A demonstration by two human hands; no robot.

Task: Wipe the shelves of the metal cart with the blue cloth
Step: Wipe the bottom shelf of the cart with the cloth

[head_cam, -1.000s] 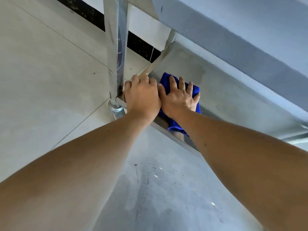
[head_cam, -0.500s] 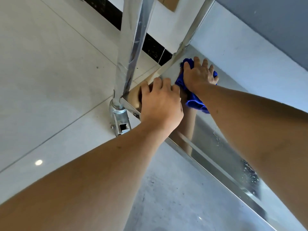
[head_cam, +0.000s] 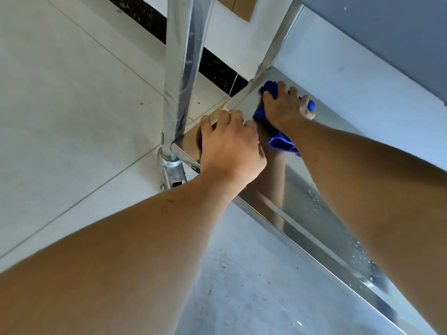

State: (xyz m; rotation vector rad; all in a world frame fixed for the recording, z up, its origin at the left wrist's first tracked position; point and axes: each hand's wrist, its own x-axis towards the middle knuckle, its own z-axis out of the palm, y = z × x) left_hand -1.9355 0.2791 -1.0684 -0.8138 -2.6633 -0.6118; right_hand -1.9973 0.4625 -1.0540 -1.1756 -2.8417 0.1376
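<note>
Hands apart: left hand (head_cam: 232, 146) grips the near corner of the bottom shelf (head_cam: 297, 189); right hand (head_cam: 287, 110), fingers (head_cam: 281, 89) seemingly spread, has pushed the blue cloth (head_cam: 281, 140) to the far corner at 1 o'clock, so this end looks nearly wiped.

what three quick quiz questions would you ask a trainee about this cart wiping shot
1. True or false: the right hand presses the cloth onto the cart's bottom shelf.
2. What does the left hand grip? A the shelf's corner edge, B the cloth, C the wheel.
3. Fill in: the cloth's colour is ___.
Key: 1 true; 2 A; 3 blue.
</note>
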